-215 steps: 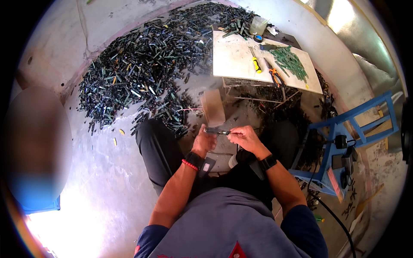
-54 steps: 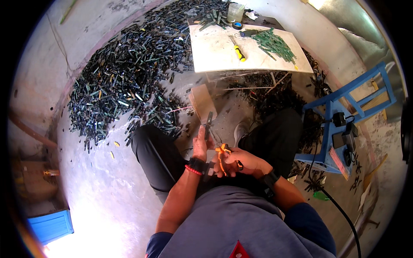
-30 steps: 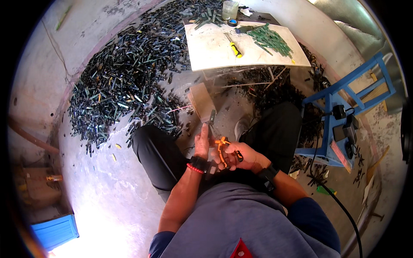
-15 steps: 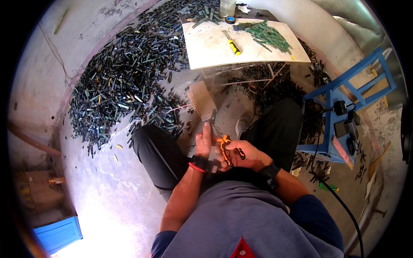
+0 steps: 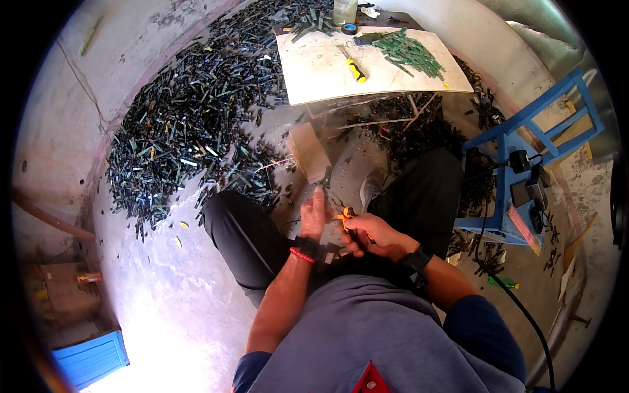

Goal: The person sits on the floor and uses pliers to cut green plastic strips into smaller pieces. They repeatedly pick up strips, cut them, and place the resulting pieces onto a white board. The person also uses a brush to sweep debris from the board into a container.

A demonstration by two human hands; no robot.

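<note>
My left hand (image 5: 313, 215) is closed on a small dark strip (image 5: 327, 175), whose end sticks up beyond my thumb toward a brown cardboard piece (image 5: 306, 147) on the floor. Just to its right, my right hand (image 5: 372, 236) grips orange-and-black pliers (image 5: 348, 216) by the handles, their head close to my left fingers. The pliers' jaws are too small to make out. Both hands are between my knees, over my lap.
A board (image 5: 311, 78) bears a yellow screwdriver (image 5: 357, 70) and green strips (image 5: 413, 56); a cup (image 5: 344, 14) and tape roll (image 5: 349, 29) stand behind. Heaps of dark strips (image 5: 183, 118) cover floor around it. A blue chair (image 5: 547, 144) holding black adapters (image 5: 529, 190) is at right.
The pliers, on the board 7.2 seconds ago, are now in my right hand. Lately their orange handles have tilted and become more hidden by my fingers; both hands shifted slightly right in view.
</note>
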